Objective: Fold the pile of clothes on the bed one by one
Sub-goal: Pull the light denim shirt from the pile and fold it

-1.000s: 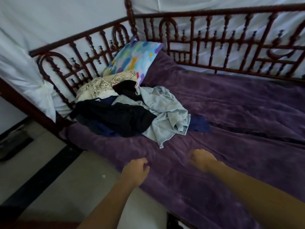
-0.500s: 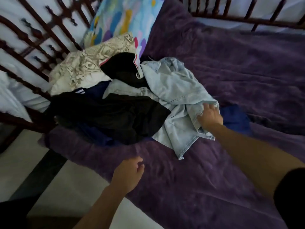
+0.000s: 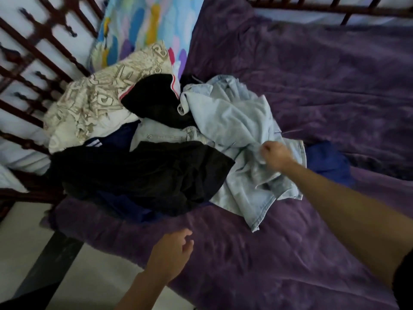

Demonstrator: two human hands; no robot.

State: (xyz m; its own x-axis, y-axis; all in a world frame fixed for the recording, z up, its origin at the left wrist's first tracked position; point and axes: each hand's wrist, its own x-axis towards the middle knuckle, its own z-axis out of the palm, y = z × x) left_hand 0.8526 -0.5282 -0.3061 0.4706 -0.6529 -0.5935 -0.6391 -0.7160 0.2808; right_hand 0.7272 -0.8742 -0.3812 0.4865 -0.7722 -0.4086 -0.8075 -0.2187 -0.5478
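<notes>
Two hands are working near the bed's edge. Low in the frame, the left hand (image 3: 172, 251) is hovering over the purple blanket (image 3: 290, 253), fingers loose and holding nothing, probably waiting to take a second corner. Further in, right of centre, the right hand (image 3: 276, 156) is clenching a bunch of the pale denim shirt (image 3: 237, 121). The shirt is lying on top at the pile's right side, so it looks the easiest piece to pull free first. A blue garment (image 3: 328, 159) is peeking out just beside it. The rest of the pile is sitting centre left: a black garment (image 3: 145, 175) in front and a cream printed top (image 3: 96, 101) behind. That top is resting against the colourful pillow (image 3: 143, 25) by the wooden rail (image 3: 44, 48), upper left.
</notes>
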